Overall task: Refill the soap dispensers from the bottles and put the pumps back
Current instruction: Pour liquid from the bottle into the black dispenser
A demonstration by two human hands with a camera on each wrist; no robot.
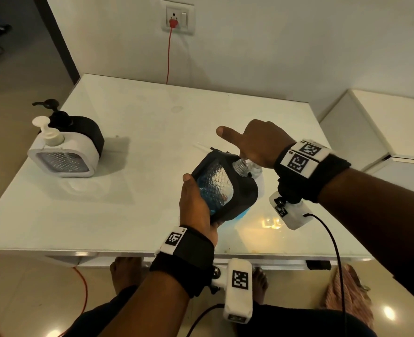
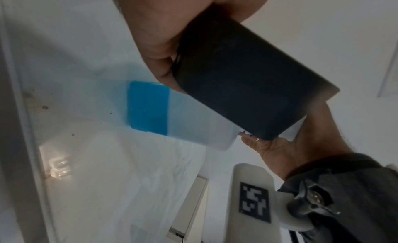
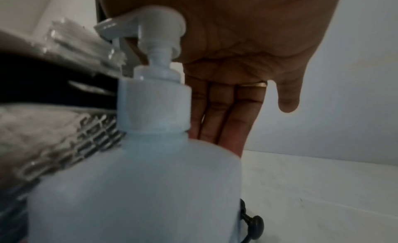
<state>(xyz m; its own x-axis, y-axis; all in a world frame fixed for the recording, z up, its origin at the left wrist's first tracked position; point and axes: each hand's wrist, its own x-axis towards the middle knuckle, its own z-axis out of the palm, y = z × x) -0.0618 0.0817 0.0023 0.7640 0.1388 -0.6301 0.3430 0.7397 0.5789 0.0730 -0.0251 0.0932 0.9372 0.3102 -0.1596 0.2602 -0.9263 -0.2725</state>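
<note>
Head view: the left hand grips a black soap dispenser, tilted, above the near middle of the tabletop; thumb on its clear textured front, fingers wrapped behind. Blue liquid shows low inside it, and its open clear neck points up toward the right hand. That hand hovers palm down over the neck with its fingers straight and loose, holding nothing. Right wrist view: under the palm stands a white bottle with a white pump on top, just beside the dispenser; whether the palm touches the pump is unclear. A loose black pump lies on the tabletop behind the bottle. Left wrist view: the bottle holds a band of blue liquid at its base. At the far left of the tabletop stand 2 more dispensers, 1 white and 1 black, touching, both with pumps fitted.
</note>
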